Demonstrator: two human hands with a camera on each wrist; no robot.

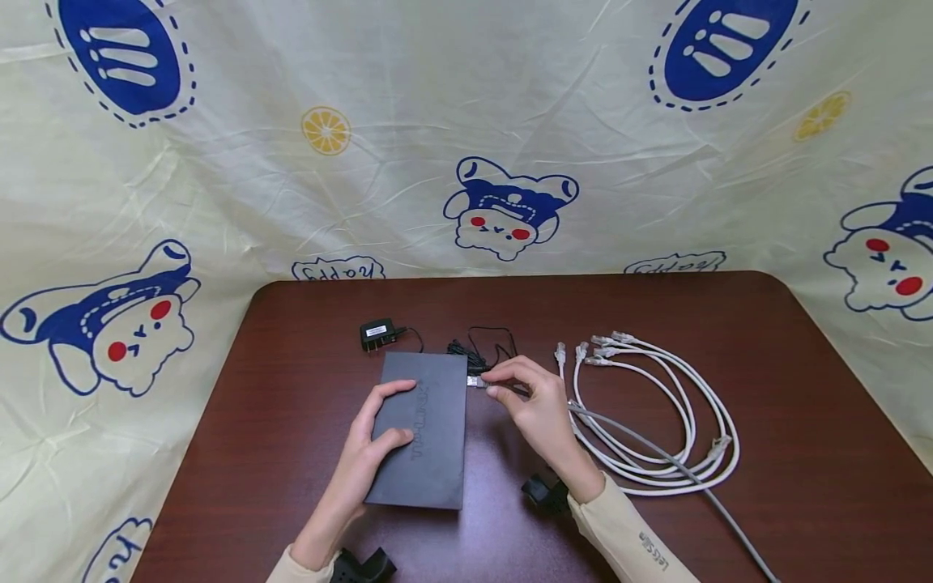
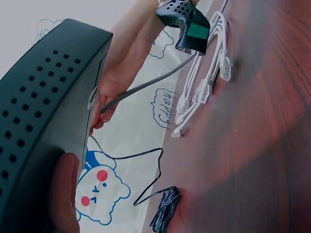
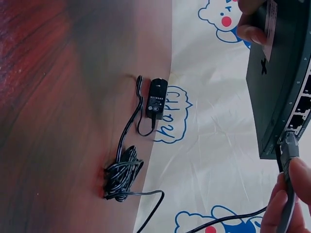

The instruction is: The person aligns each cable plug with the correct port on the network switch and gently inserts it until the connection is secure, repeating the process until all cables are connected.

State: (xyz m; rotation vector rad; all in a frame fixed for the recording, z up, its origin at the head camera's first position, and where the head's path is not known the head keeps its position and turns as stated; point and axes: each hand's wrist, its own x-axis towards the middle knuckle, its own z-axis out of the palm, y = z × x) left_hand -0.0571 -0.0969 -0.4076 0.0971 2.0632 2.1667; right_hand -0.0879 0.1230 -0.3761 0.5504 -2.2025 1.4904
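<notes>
My left hand (image 1: 368, 441) grips a dark grey network switch (image 1: 440, 478) by its left side, holding it up over the table, thumb and a finger on its lettered face. On the switch's right edge is a row of ports (image 3: 302, 104), seen in the right wrist view. My right hand (image 1: 535, 405) pinches a grey network cable (image 1: 678, 465) just behind its clear plug (image 3: 290, 138). That plug sits at the end port of the row. Beside it, a thin black power cord (image 3: 233, 218) runs to the same end of the switch.
A black power adapter (image 1: 378, 334) lies behind the switch, with its bundled cord (image 3: 124, 177) nearby. Several white network cables (image 1: 731, 429) lie coiled on the right of the brown table (image 1: 824, 486). The grey cable crosses over them. A patterned cloth (image 1: 394, 210) hangs behind.
</notes>
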